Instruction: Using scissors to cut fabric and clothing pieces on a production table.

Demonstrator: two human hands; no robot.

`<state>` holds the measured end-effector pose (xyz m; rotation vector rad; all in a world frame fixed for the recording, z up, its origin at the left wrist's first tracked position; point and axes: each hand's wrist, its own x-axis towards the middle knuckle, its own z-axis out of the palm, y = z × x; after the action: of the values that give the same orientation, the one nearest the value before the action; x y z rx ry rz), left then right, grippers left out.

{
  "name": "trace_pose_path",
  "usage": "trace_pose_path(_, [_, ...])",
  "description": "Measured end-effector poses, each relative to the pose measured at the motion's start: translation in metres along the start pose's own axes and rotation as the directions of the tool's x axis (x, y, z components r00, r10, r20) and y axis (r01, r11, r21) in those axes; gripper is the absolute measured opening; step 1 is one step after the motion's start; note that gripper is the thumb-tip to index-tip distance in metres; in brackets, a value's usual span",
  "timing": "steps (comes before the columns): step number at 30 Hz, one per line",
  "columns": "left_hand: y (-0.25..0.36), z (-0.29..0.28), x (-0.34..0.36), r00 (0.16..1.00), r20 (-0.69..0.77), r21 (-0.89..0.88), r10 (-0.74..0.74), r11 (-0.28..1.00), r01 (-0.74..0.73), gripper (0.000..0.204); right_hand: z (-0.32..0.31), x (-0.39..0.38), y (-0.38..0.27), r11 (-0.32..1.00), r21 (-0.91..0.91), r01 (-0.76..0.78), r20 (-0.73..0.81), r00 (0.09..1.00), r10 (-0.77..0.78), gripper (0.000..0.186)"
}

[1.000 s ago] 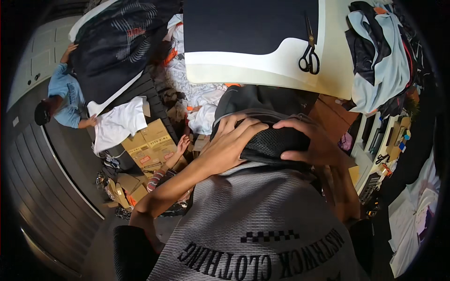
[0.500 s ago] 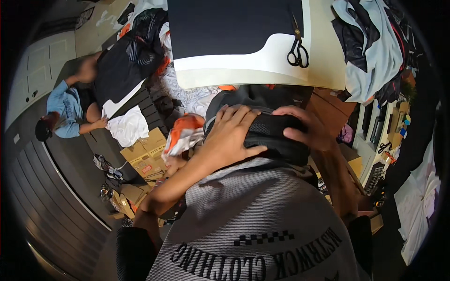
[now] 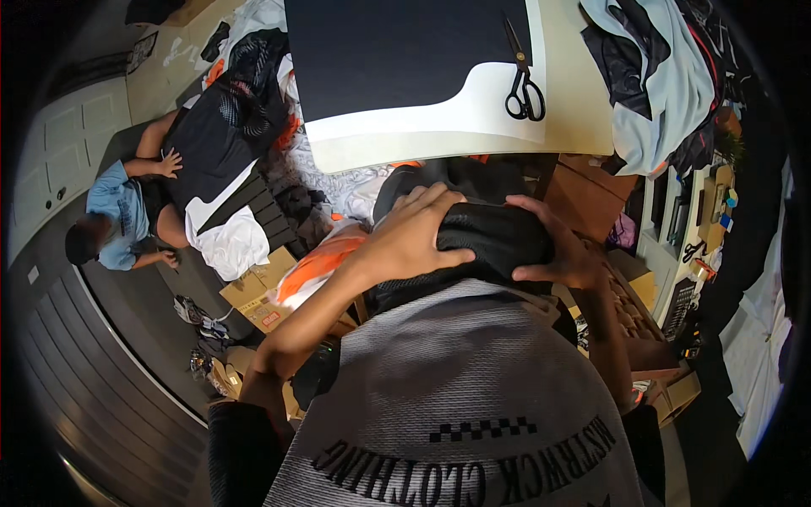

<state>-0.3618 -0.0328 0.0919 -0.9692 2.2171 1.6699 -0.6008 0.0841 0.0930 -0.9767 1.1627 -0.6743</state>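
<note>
Left of the white cutting table (image 3: 583,118), down on the floor, another person in a blue top (image 3: 114,215) leans over a spread dark garment (image 3: 221,139), with a white cloth (image 3: 230,241) and cardboard boxes (image 3: 258,291) just below it. Nearer the table's front edge, the wearer's left hand (image 3: 410,241) lies palm-down with fingers spread across the top of a black mesh garment (image 3: 498,241), pressing rather than pinching. That garment is bunched into a thick roll against the chest of the person's grey shirt, just below the table's near edge, not on the tabletop. At the roll's right end, the right hand (image 3: 562,258) curls round it, fingers over the top and thumb tucked beneath, a closed hold on the fabric. On the table itself a dark sheet of cloth (image 3: 397,55) lies flat, black scissors (image 3: 524,89) rest at its right edge, and a heap of pale blue and black clothes (image 3: 659,76) sits at the far right. Judging by this, the mesh piece is gathered but not yet laid out, and the scissors are untouched.
</note>
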Motion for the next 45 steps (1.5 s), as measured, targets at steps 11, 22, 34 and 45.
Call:
trace_pose_path(11, [-0.002, 0.009, -0.049, 0.888, -0.248, 0.200, 0.388, 0.917, -0.345, 0.054, 0.005, -0.007, -0.006, 0.892, 0.438, 0.110, -0.130, 0.990, -0.059, 0.079])
trace_pose_path(22, [-0.010, -0.013, -0.077, 0.834, -0.010, 0.130, 0.551, 0.828, -0.545, 0.070, 0.018, -0.020, -0.013, 0.999, 0.015, -0.052, 0.036, 0.998, 0.051, 0.069])
trace_pose_path(34, [-0.029, -0.007, -0.060, 0.990, -0.046, -0.153, 0.131, 0.979, -0.137, 0.098, 0.021, -0.005, -0.021, 0.994, -0.031, -0.101, -0.077, 0.992, 0.099, 0.059])
trace_pose_path(45, [-0.034, -0.013, -0.053, 0.995, 0.084, -0.218, -0.058, 0.973, 0.075, 0.099, 0.014, 0.028, -0.012, 0.737, 0.466, -0.489, 0.040, 0.844, 0.535, 0.047])
